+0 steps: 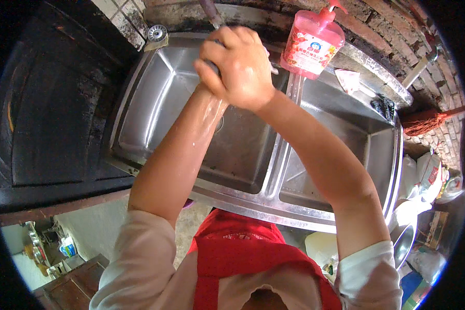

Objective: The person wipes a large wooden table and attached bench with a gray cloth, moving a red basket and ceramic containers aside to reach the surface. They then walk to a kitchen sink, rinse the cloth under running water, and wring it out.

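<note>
My right hand (242, 69) is clasped over my left hand (219, 93) above the left basin of a stainless steel double sink (232, 151). It hides most of the left hand, so the left fingers cannot be made out. Something dark shows in the gaps between my right fingers; what it is cannot be told. A pale bit sticks out past the right hand's far side. Water glistens on my left forearm, with drops on the skin. Just beyond the hands is a tap (214, 15), partly hidden. A pink pump bottle of dish soap (313, 44) stands behind the sink's divider.
A sink strainer (157, 34) lies at the back left corner. On the right rear ledge are a crumpled packet (348, 80) and a black scouring pad (383, 108). A brick wall rises behind, with a reddish brush (426, 123) at right. Plastic bags (428, 174) stand beyond the right rim.
</note>
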Available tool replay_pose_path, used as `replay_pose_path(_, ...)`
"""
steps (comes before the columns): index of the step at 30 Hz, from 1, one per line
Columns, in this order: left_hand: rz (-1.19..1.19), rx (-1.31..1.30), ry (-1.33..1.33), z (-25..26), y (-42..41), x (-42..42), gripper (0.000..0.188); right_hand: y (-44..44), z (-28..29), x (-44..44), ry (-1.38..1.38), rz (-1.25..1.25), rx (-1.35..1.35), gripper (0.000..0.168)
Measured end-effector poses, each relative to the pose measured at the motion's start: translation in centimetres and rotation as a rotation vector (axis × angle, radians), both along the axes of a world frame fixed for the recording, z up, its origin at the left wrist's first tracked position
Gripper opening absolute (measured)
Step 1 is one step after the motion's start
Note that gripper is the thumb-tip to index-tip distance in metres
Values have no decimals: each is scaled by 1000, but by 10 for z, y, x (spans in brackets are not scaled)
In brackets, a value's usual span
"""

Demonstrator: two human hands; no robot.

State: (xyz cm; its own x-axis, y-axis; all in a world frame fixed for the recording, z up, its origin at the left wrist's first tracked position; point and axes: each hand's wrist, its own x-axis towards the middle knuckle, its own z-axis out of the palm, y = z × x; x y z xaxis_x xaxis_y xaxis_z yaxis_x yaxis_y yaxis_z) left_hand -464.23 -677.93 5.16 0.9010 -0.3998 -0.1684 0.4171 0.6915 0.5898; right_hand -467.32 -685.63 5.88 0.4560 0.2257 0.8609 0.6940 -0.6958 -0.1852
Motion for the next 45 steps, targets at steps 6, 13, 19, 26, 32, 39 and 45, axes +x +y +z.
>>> replay_pose_path(6, 84, 354, 63, -2, -9, -7, 26, 8, 25, 31, 228, -215, -134, 23)
replay_pose_path(13, 188, 439, 29, -1, -11, 0, 23, -1, 30, 36, 680, -101, 797, 30)
replay_pose_path(19, -84, -241, -155, -1, 4, 4, 35, -14, 18, 19, 214, 176, 166, 29)
replay_pose_path(26, -210, -267, -357, 29, 19, -1, 36, -9, 28, -1, -125, 199, -111, 30)
replay_pose_path(32, 102, -65, -23, 11, 13, 2, 32, 11, 35, 1, -100, 32, -78, 17)
replay_pose_path(39, 237, -9, 55, 8, 2, 5, 31, 17, 61, 16, 320, -38, -74, 27)
replay_pose_path(45, 28, 421, 67, 5, 12, -4, 34, 12, 38, 53, 832, -179, 166, 28)
